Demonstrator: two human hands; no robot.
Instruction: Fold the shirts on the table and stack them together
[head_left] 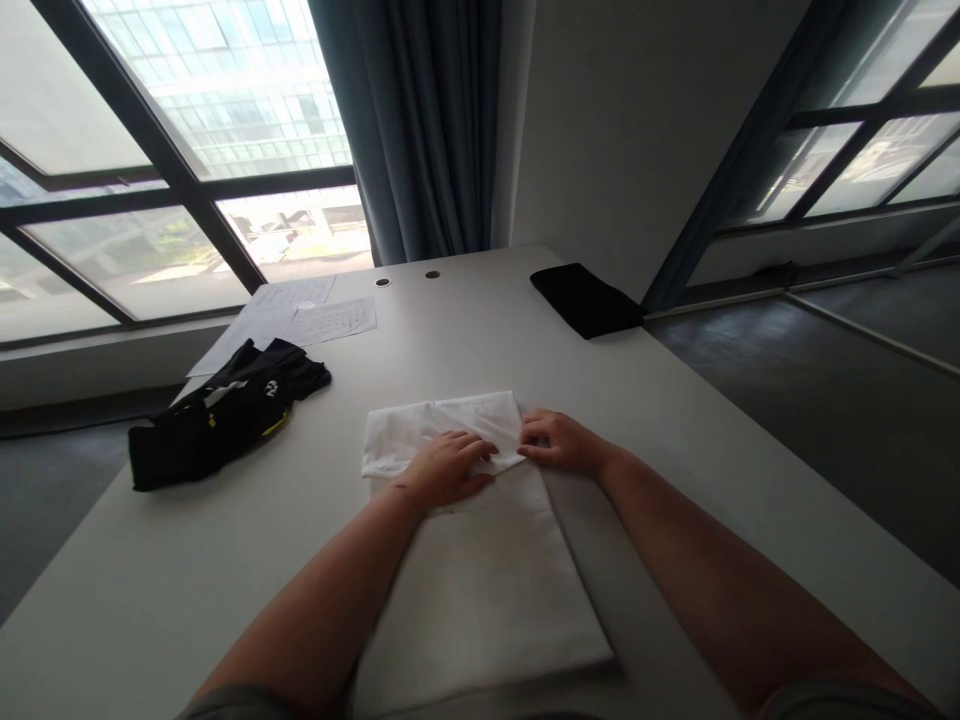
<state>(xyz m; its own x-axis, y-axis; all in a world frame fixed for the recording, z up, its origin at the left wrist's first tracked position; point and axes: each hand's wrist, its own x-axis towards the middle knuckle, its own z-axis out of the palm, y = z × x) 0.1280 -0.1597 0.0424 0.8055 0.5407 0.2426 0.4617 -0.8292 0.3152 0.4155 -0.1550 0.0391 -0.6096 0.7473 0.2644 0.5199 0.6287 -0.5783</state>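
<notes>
A long white cloth point(487, 580) lies in front of me, its far end folded over into a crosswise band; whether it is a garment I cannot tell. On that folded band rests my left hand point(450, 468), fingers stretched out and slightly apart, palm down. My right hand point(559, 440) is at the band's right edge, its fingers curled and closed on the fabric there. Part of the cloth's left side is hidden behind my left forearm.
The white table point(457, 350) carries a crumpled black garment point(225, 415) on the left and a folded black cloth point(585, 300) at the far right. Printed papers point(330, 318) lie at the back left, near two round holes. Windows and a dark curtain point(420, 130) stand beyond.
</notes>
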